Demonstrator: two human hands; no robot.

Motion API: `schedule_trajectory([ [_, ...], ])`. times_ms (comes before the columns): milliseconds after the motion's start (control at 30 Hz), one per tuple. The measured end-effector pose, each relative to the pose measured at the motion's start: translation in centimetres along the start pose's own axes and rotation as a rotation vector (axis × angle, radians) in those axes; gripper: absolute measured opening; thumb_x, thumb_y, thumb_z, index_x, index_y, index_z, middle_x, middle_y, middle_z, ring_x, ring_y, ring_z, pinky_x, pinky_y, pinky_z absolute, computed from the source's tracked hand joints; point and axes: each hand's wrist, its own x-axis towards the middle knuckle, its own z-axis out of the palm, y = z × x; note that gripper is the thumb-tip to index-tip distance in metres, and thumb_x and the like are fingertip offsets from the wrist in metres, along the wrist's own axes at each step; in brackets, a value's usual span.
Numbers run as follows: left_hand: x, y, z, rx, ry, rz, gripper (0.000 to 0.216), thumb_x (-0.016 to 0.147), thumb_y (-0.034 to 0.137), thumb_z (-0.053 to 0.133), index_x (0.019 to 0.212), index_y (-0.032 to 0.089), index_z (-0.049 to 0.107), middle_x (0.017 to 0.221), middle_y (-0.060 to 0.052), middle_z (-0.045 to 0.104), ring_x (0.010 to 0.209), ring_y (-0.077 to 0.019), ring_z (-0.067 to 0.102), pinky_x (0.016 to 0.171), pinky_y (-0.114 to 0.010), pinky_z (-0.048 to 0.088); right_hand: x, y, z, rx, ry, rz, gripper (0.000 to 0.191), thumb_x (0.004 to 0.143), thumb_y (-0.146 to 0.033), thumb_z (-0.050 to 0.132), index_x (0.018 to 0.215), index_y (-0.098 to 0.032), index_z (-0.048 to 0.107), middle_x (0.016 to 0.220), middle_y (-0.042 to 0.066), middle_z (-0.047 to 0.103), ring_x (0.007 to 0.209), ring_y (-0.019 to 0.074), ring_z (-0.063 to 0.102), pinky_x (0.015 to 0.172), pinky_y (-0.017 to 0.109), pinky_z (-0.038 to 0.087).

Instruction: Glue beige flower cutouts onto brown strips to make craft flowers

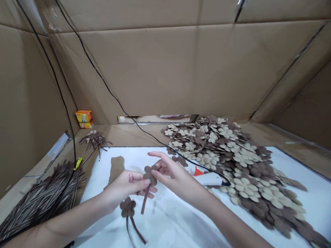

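Observation:
Above the white board, my left hand (127, 186) pinches a brown felt-like flower (150, 175) between thumb and fingers. A thin brown ribbon strip (144, 203) hangs down from this flower. From the other side my right hand (173, 173) grips the flower's right edge with its thumb, its index finger stretched out. Just below the hands lies another brown flower (127, 207) with two ribbon tails (137, 230). A white glue gun (210, 178) with an orange part rests beyond my right hand, partly hidden among flowers.
A large heap of brown and cream flowers (246, 187) spreads across the right. Bundled ribbon strips (42, 196) lie at left, near a small cluster of tailed flowers (94, 138). An orange box (84, 119) stands by the cardboard wall (147, 69). A black cable (105, 83) crosses the workspace.

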Motion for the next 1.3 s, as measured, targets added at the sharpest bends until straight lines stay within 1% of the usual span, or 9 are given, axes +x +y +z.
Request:
schedule_trajectory([
  [100, -0.1, -0.1, 0.1, -0.065, -0.006, -0.049, 0.034, 0.065, 0.04, 0.071, 0.083, 0.011, 0.068, 0.089, -0.013, 0.07, 0.08, -0.022, 0.066, 0.081, -0.034, 0.045, 0.3, 0.7, 0.3, 0.048, 0.041, -0.003, 0.036, 0.081, -0.021, 0.047, 0.117, -0.021, 0.045, 0.075, -0.001, 0.055, 0.069, 0.0134, 0.056, 0.062, 0.025, 0.044],
  [333, 0.2, -0.6, 0.3, -0.081, 0.057, -0.104, 0.031, 0.059, 0.033, 0.077, 0.079, 0.011, 0.067, 0.083, -0.011, 0.07, 0.078, -0.02, 0.066, 0.076, -0.03, 0.046, 0.3, 0.8, 0.3, 0.007, 0.094, -0.035, 0.033, 0.079, -0.018, 0.049, 0.111, -0.021, 0.049, 0.077, 0.0, 0.059, 0.072, 0.0142, 0.058, 0.068, 0.027, 0.046],
  [567, 0.1, -1.7, 0.5, -0.106, -0.035, -0.065, 0.031, 0.064, 0.032, 0.074, 0.085, 0.01, 0.067, 0.08, -0.01, 0.069, 0.072, -0.0167, 0.065, 0.076, -0.03, 0.047, 0.4, 0.8, -0.1, 0.046, 0.129, -0.04, 0.03, 0.08, -0.022, 0.05, 0.11, -0.021, 0.049, 0.079, 0.001, 0.061, 0.073, 0.0155, 0.063, 0.067, 0.028, 0.048],
  [800, 0.1, -2.4, 0.5, -0.092, -0.043, -0.079, 0.033, 0.064, 0.034, 0.074, 0.085, 0.01, 0.068, 0.082, -0.01, 0.069, 0.076, -0.0166, 0.065, 0.083, -0.033, 0.047, 0.4, 0.5, -0.7, 0.081, 0.118, -0.028, 0.029, 0.08, -0.02, 0.048, 0.108, -0.02, 0.049, 0.078, 0.002, 0.062, 0.075, 0.0171, 0.066, 0.069, 0.029, 0.049],
  [967, 0.5, -2.6, 0.4, 0.011, -0.043, -0.102, 0.038, 0.064, 0.039, 0.072, 0.088, 0.01, 0.068, 0.087, -0.012, 0.069, 0.078, -0.0189, 0.066, 0.083, -0.034, 0.046, 0.5, 0.7, -1.6, 0.1, 0.146, -0.029, 0.028, 0.079, -0.023, 0.05, 0.107, -0.021, 0.049, 0.078, 0.002, 0.062, 0.078, 0.0189, 0.066, 0.071, 0.031, 0.05],
  [1067, 0.5, -1.9, 0.0, 0.095, -0.084, -0.155, 0.04, 0.062, 0.04, 0.073, 0.088, 0.01, 0.069, 0.085, -0.012, 0.069, 0.075, -0.0192, 0.066, 0.075, -0.03, 0.048, 0.5, 0.5, -2.3, 0.101, 0.186, -0.033, 0.027, 0.08, -0.025, 0.051, 0.106, -0.021, 0.05, 0.08, 0.002, 0.062, 0.077, 0.0184, 0.066, 0.072, 0.031, 0.049],
  [1200, -0.8, 1.3, -1.4, 0.389, -0.242, -0.274, 0.037, 0.064, 0.038, 0.07, 0.091, 0.013, 0.068, 0.08, -0.007, 0.068, 0.068, -0.018, 0.064, 0.057, -0.023, 0.044, 0.2, -0.3, -3.3, 0.117, 0.21, 0.009, 0.029, 0.079, -0.028, 0.054, 0.107, -0.021, 0.051, 0.085, 0.003, 0.063, 0.08, 0.0183, 0.065, 0.069, 0.028, 0.049],
  [1267, -2.0, 3.4, -2.1, 0.619, -0.308, -0.206, 0.03, 0.074, 0.04, 0.059, 0.085, 0.014, 0.069, 0.074, -0.005, 0.066, 0.069, -0.0173, 0.061, 0.061, -0.024, 0.043, 0.0, -0.7, -3.6, 0.131, 0.207, 0.03, 0.029, 0.079, -0.029, 0.055, 0.107, -0.02, 0.051, 0.085, 0.004, 0.065, 0.081, 0.0185, 0.065, 0.069, 0.028, 0.049],
  [1300, -2.4, 4.3, -2.4, 0.762, -0.258, -0.134, 0.031, 0.077, 0.042, 0.054, 0.083, 0.015, 0.069, 0.072, -0.003, 0.065, 0.068, -0.0164, 0.06, 0.061, -0.023, 0.042, -0.1, -0.9, -3.6, 0.133, 0.202, 0.044, 0.029, 0.078, -0.029, 0.055, 0.106, -0.02, 0.051, 0.084, 0.004, 0.065, 0.08, 0.0186, 0.065, 0.07, 0.029, 0.05],
])
